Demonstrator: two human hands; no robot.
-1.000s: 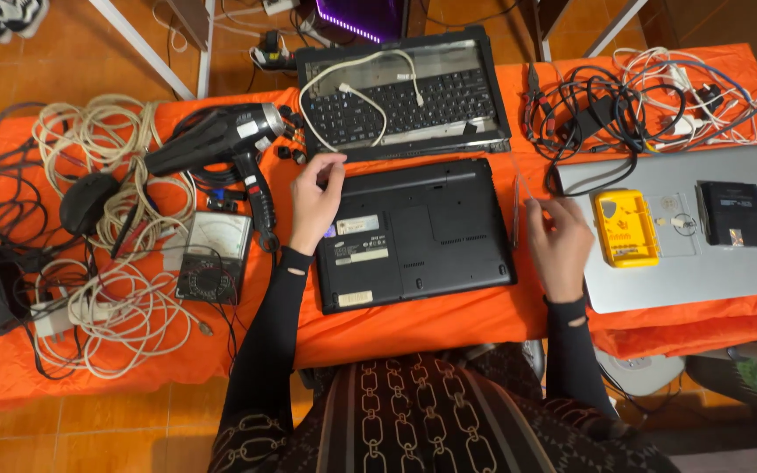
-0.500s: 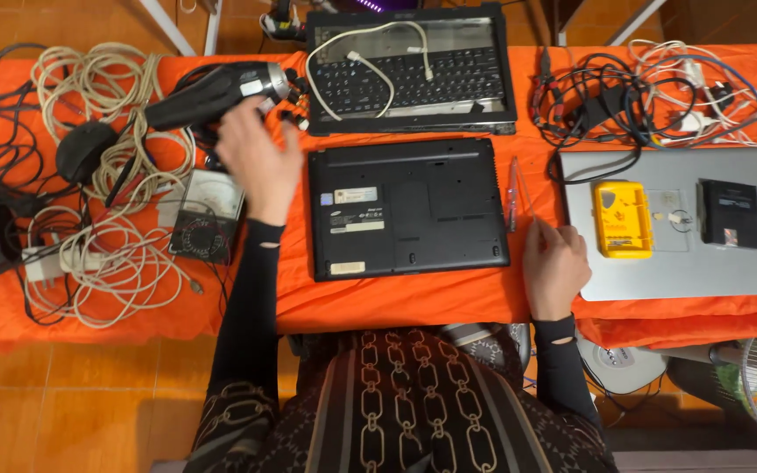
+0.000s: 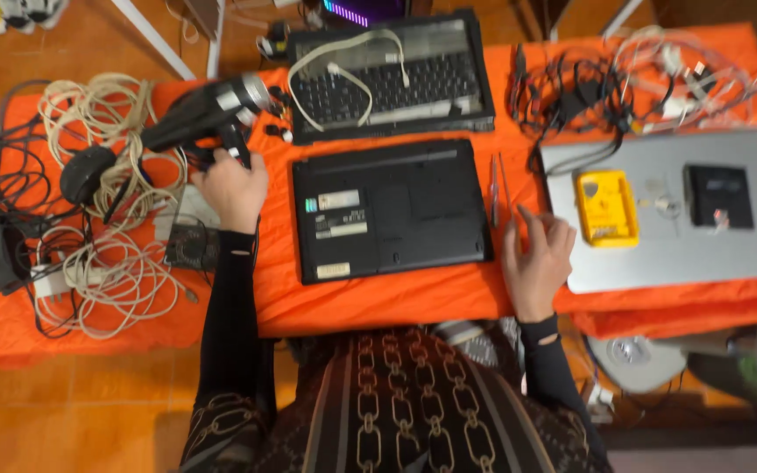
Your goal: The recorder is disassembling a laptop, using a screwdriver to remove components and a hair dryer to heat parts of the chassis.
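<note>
Head view: left fingers behind hair dryer.

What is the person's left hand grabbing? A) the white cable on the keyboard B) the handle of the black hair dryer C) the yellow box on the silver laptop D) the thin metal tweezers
B: the left hand is closed around the handle of the black hair dryer at the left side of the orange table cover, far from the other things listed.
</note>
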